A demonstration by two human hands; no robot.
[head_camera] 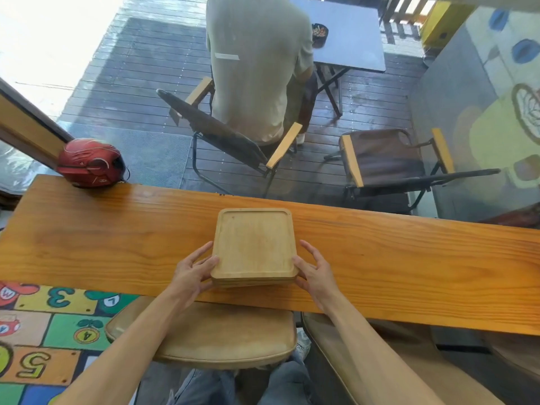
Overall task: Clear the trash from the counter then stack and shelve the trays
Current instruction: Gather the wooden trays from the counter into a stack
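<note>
A stack of light wooden trays rests on the long orange wooden counter, near its front edge. The top tray is empty, with a raised rim. My left hand grips the stack's near left corner, thumb on the rim and fingers curled under the edge. At the near right corner, my right hand holds the stack with its fingers spread. How many trays lie under the top one is hard to tell. No trash shows on the counter.
A red helmet sits on the counter's far left end. Two tan cushioned stools stand under the counter before me. Beyond the glass a person sits in a folding chair on a dark deck, beside a small table.
</note>
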